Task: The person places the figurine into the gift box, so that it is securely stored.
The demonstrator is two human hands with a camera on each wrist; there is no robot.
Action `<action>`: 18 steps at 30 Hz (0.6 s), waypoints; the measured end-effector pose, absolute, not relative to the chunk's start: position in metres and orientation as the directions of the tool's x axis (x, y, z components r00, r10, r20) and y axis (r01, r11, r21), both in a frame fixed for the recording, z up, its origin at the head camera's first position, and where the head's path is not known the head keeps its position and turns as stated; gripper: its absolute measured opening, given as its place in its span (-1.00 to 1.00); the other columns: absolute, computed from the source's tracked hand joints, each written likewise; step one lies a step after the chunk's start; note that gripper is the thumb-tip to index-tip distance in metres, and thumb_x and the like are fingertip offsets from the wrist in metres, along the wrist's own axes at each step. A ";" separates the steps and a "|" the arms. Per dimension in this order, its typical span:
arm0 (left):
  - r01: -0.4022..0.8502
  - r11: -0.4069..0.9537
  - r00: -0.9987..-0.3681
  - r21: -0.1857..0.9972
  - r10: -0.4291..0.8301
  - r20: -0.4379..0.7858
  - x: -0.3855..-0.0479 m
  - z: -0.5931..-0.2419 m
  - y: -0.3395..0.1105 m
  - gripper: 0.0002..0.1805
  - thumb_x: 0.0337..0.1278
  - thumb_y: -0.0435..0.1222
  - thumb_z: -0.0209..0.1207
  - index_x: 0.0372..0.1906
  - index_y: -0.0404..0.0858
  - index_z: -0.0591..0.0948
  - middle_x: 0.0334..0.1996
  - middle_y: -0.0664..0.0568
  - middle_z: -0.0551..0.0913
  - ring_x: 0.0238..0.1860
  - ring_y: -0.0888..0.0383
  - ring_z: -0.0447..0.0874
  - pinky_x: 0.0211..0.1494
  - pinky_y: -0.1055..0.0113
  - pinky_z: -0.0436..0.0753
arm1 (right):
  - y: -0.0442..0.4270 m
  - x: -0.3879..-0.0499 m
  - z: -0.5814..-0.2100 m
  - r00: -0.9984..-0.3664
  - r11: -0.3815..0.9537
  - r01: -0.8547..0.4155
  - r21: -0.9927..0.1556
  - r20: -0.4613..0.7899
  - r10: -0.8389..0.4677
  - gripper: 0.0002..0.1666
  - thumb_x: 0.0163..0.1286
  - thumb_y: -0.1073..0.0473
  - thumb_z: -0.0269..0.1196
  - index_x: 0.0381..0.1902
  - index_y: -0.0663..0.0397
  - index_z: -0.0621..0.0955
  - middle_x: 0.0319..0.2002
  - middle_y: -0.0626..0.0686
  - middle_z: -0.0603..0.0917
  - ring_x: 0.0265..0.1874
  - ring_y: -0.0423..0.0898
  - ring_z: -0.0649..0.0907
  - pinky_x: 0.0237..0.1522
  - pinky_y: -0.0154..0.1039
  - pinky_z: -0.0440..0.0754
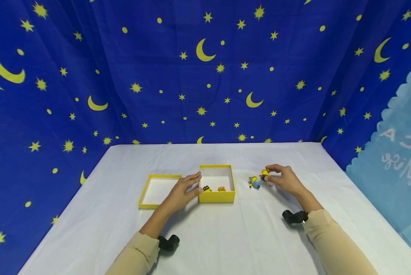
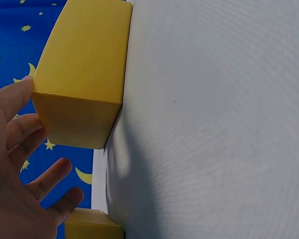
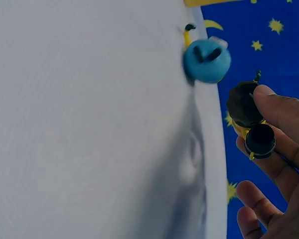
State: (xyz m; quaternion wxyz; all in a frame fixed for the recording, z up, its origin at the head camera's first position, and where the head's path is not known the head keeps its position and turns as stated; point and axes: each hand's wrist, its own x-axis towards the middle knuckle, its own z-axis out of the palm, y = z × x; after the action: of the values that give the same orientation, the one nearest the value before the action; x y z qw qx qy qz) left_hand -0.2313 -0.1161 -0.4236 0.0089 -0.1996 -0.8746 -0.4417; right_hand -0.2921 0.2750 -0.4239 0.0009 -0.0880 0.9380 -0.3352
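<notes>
My left hand [image 1: 182, 193] touches the left side of a yellow box [image 1: 217, 197], its fingers mostly straight. In the left wrist view the thumb meets the upper corner of the box [image 2: 84, 50]. Inside the box, a yellow Minion figure [image 1: 207, 188] with dark goggles and a small orange figure [image 1: 221, 188] show near the front wall. My right hand [image 1: 286, 179] pinches another Minion figure [image 1: 265, 174] between thumb and fingers; its dark underside [image 3: 244, 104] faces the right wrist camera. A Minion figure with a blue bottom [image 1: 255, 182] lies on the table just left of that hand.
A shallow yellow lid [image 1: 145, 190] with a white inside lies left of the box, partly behind my left hand. A white cloth covers the table [image 1: 232, 236]. Behind it hangs a blue curtain [image 1: 171, 76] with stars and moons. A light-blue panel [image 1: 397, 152] stands at the right.
</notes>
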 end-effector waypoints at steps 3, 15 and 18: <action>0.356 0.535 -0.920 0.766 0.343 0.188 -0.232 -0.424 -0.116 -0.43 0.27 -0.10 0.12 0.33 -0.18 0.37 0.40 0.15 0.29 0.42 -0.06 0.15 0.50 -0.13 0.01 | 0.272 -0.290 -0.420 -0.976 0.743 -0.217 -0.633 0.112 -0.189 -0.37 0.25 -0.08 0.29 0.21 0.08 0.49 0.12 0.19 0.58 0.14 0.24 0.40 0.05 0.19 0.40; 0.357 0.523 -0.919 0.774 0.343 0.192 -0.232 -0.424 -0.116 -0.44 0.27 -0.10 0.12 0.32 -0.19 0.37 0.41 0.14 0.29 0.43 -0.08 0.14 0.49 -0.16 0.00 | 0.245 -0.285 -0.403 -0.961 0.697 -0.274 -0.663 0.167 -0.219 -0.40 0.23 -0.07 0.31 0.17 0.06 0.53 0.05 0.13 0.66 0.09 0.13 0.40 0.15 0.17 0.36; 0.352 0.525 -0.921 0.774 0.341 0.187 -0.232 -0.425 -0.116 -0.44 0.27 -0.10 0.12 0.32 -0.18 0.37 0.41 0.15 0.29 0.43 -0.07 0.13 0.50 -0.14 0.01 | 0.238 -0.284 -0.400 -0.957 0.694 -0.291 -0.659 0.183 -0.227 -0.40 0.22 -0.05 0.32 0.16 0.10 0.53 0.05 0.15 0.66 0.06 0.14 0.41 0.15 0.17 0.36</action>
State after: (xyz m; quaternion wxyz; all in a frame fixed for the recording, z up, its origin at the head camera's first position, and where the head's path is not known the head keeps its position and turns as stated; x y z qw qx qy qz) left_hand -0.2316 -0.1159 -0.4246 0.0062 -0.1986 -0.8733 -0.4448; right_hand -0.2844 0.2377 -0.3996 -0.0434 -0.1409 0.9192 -0.3650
